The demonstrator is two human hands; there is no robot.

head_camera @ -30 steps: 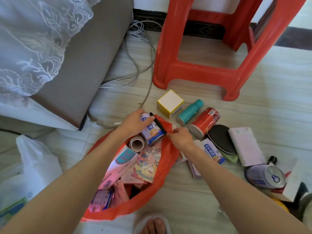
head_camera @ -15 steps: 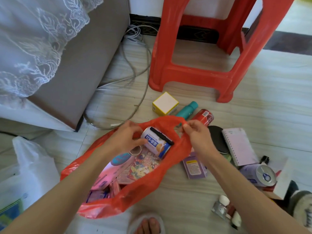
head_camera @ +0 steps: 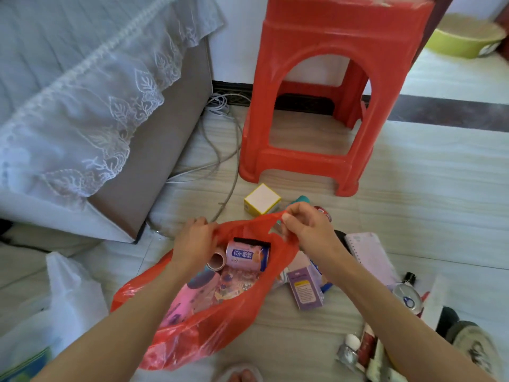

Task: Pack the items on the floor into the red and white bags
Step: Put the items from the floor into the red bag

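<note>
Red bag (head_camera: 220, 321) rim now higher, left grip (head_camera: 192, 238) and right grip (head_camera: 305, 227) both pinching it.

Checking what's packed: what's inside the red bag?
In the red bag: a can, a tape roll, a pink pack and printed packets. Anything beneath them is covered.

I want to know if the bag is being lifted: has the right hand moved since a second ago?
Yes. The right hand, pinching the red bag, rose and shifted toward the yellow box.
</note>
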